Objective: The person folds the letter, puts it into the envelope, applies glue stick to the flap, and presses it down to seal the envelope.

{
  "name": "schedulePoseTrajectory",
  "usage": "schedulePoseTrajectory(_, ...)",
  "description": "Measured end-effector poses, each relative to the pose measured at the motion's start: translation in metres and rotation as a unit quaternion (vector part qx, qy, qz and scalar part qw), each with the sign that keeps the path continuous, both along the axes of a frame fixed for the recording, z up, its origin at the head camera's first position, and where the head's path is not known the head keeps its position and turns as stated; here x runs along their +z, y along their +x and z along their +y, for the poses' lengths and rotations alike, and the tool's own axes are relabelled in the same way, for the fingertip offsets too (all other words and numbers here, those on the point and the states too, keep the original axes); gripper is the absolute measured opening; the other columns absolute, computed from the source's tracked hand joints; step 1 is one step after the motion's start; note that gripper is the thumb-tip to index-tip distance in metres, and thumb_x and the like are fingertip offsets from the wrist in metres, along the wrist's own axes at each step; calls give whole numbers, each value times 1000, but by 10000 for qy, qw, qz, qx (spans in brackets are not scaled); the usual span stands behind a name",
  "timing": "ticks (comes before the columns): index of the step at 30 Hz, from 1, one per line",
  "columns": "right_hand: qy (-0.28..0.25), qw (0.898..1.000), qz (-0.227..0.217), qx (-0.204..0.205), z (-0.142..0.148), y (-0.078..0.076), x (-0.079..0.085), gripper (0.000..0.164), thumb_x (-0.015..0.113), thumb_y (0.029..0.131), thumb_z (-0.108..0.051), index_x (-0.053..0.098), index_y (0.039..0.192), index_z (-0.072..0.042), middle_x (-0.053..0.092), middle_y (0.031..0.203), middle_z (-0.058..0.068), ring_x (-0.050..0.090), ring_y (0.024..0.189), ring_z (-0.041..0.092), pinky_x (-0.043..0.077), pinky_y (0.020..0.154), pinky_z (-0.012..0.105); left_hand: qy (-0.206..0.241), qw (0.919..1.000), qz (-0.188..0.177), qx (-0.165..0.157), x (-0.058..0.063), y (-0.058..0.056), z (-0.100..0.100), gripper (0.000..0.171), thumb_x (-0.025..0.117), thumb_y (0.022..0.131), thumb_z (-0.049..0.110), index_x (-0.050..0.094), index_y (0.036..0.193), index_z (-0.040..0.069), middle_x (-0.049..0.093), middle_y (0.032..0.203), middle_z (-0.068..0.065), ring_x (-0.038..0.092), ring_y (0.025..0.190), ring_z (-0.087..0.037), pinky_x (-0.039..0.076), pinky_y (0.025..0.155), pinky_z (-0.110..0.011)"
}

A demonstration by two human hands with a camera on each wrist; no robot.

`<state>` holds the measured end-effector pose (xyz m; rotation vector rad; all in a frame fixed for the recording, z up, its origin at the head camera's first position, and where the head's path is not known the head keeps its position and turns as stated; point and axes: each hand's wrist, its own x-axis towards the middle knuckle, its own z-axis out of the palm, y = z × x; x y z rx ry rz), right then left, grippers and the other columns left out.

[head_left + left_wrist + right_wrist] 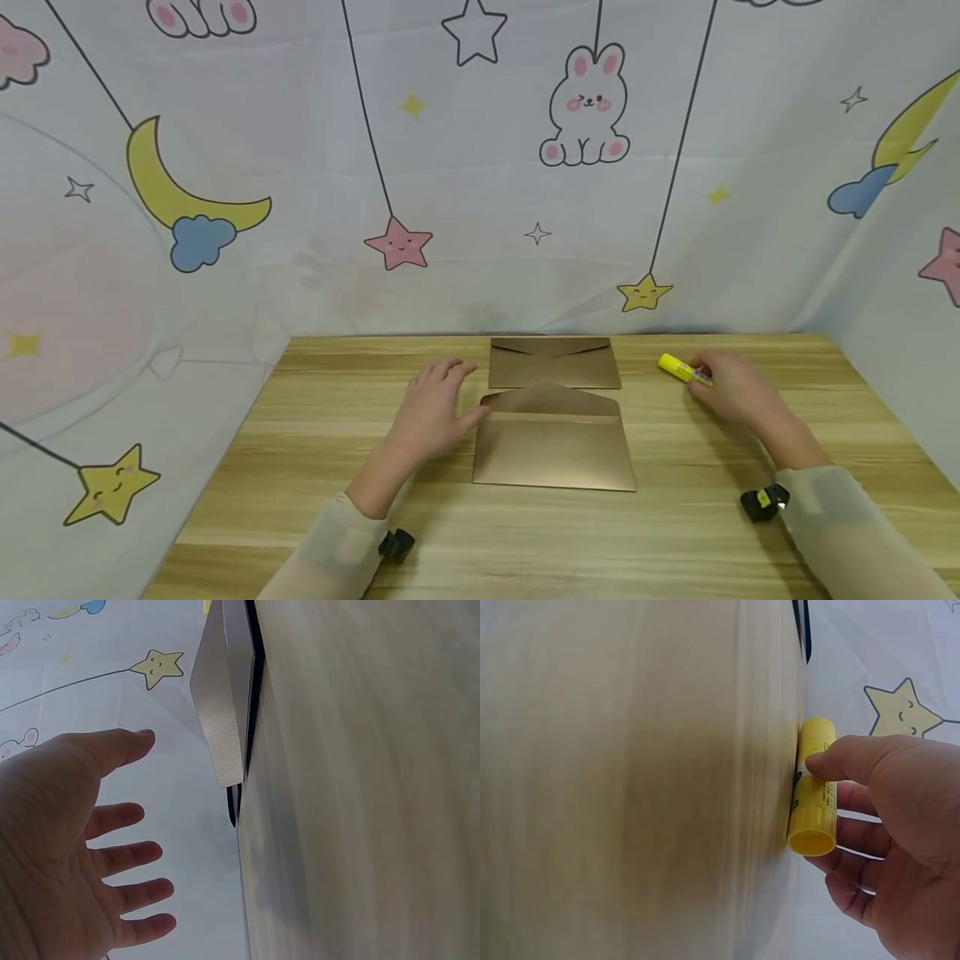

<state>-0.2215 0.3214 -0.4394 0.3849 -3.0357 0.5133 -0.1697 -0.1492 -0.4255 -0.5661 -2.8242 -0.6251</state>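
A yellow glue stick (678,367) lies at the back right of the table, and my right hand (738,392) pinches it between thumb and fingers. In the right wrist view the thumb presses the side of the glue stick (815,796), whose hollow end faces the camera. My left hand (433,410) hovers with spread fingers at the left side of a bronze envelope (555,450) with its flap raised. The left wrist view shows that hand (75,847) holding nothing, beside the envelope's lifted flap (221,712). Behind it lies a second bronze envelope (555,371), its flap folded down.
The wooden table (525,550) ends at the back against a white curtain (480,167) printed with stars, moons and rabbits. More of this cloth hangs at both sides. Small black cameras are strapped at both wrists, over pale sleeves (847,517).
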Motion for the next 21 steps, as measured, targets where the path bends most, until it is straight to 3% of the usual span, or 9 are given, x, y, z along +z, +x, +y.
schedulePoseTrajectory(21, 13, 10000, -93, 10, 2, -1, -1, 45, 76, 95, -20, 65, 126, 10, 70, 110, 27, 66, 101, 46, 52, 84, 65, -16, 10000, -9, 27, -1, 0, 0, 65, 83, 95, 37, 59, 148, 8, 56, 147, -14, 48, 140, -39, 39, 114, -62)
